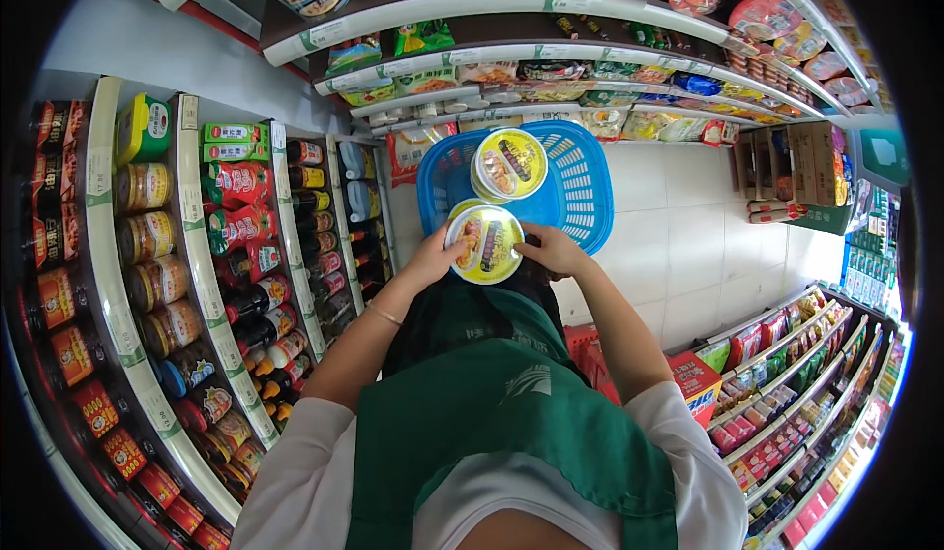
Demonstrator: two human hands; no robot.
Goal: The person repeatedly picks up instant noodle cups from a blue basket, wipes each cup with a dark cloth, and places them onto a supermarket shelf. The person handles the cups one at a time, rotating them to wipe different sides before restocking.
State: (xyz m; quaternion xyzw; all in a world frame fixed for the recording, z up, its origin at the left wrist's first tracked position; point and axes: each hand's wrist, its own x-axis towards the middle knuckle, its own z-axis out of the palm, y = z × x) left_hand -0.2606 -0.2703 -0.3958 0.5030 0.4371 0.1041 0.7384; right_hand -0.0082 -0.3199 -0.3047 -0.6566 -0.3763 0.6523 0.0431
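Both my hands grip a round instant noodle bowl (487, 244) with a yellow and white printed lid, held in front of my apron. My left hand (436, 256) has its left rim, the thumb lying on the lid. On the opposite rim is my right hand (554, 251), its thumb at the lid's edge. Just beyond, another noodle bowl (512, 163) with a like lid stands in the blue plastic basket (599, 214), with at least one more white rim showing under it. The held bowl overlaps the basket's near side, and its underside is hidden.
Shelves of jars (151, 233) and sauce bottles line the left. Ahead, a shelf rack (472, 56) carries packets and noodle bowls. Cardboard boxes (811, 163) stand on the tiled floor (686, 233) to the right. A red crate (590, 358) and red carton (693, 380) sit by my right arm.
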